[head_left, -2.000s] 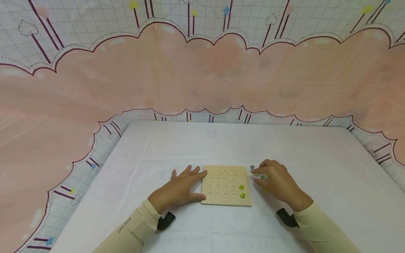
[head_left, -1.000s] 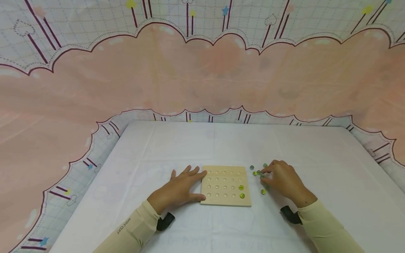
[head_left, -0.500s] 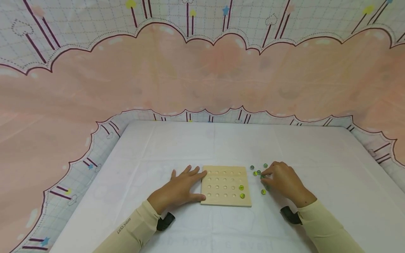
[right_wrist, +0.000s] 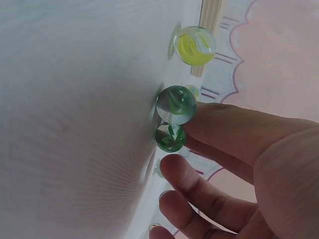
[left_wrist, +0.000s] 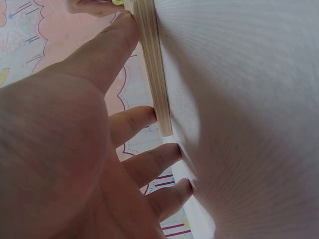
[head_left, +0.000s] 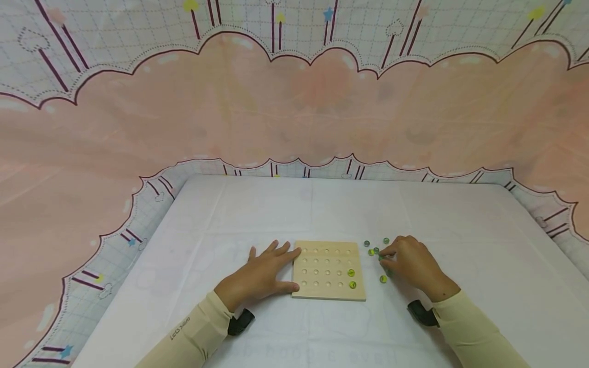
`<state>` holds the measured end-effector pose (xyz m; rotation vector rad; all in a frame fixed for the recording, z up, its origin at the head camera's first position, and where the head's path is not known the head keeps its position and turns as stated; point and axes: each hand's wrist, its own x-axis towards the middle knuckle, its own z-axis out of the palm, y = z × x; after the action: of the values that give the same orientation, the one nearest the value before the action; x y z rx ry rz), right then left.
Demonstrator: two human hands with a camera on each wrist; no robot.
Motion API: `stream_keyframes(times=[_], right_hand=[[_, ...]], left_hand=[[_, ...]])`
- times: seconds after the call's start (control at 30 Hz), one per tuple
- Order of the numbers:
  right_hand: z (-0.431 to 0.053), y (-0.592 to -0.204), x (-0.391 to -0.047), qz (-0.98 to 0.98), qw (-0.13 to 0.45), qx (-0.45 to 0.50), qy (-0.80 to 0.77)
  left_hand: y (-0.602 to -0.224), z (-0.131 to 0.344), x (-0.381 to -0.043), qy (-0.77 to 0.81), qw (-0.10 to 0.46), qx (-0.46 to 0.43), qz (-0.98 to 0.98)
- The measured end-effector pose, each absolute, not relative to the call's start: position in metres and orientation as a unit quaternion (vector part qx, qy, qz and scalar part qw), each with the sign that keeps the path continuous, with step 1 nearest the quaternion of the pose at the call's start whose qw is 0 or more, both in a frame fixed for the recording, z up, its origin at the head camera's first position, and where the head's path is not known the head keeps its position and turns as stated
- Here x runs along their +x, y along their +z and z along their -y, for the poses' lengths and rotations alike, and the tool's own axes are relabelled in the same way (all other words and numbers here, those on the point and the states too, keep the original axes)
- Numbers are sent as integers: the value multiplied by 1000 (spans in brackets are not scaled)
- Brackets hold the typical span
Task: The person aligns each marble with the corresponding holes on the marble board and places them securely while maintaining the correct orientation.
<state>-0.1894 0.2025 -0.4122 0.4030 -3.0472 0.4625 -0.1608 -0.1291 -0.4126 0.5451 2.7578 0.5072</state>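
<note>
My left hand (head_left: 259, 276) lies spread at the left side of a pale wooden board (head_left: 322, 295) with rows of round hollows. Its thumb and index finger touch the board's edge, seen side-on as a layered wooden edge (left_wrist: 152, 59) in the left wrist view. Two yellow-green marbles, a rear one (head_left: 351, 273) and a front one (head_left: 352, 284), sit in the board's right column. Right of the board, my right hand (head_left: 409, 263) pinches a green marble (right_wrist: 170, 137) between thumb and index finger, low at the table. Another green marble (right_wrist: 176, 104) lies right by the thumb.
More loose marbles lie around the right hand: a greyish marble (head_left: 366, 244), a green marble (head_left: 386, 240) behind, a yellow-green marble (head_left: 371, 252) and a yellow marble (head_left: 383, 279) in front. White cloth (head_left: 276, 204) covers the table; a patterned peach curtain (head_left: 294, 112) hangs behind.
Over the two seconds my right hand has shifted right, away from the board, uncovering several marbles. In the last second it has barely moved. The left hand and board stay put.
</note>
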Motion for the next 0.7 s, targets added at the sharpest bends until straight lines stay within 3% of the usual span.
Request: stream_keyframes(times=[0.7], right_hand=[[-198,-413,-182,976,54,156,143]], left_hand=[[-418,130,-158,175,133,194,-956]])
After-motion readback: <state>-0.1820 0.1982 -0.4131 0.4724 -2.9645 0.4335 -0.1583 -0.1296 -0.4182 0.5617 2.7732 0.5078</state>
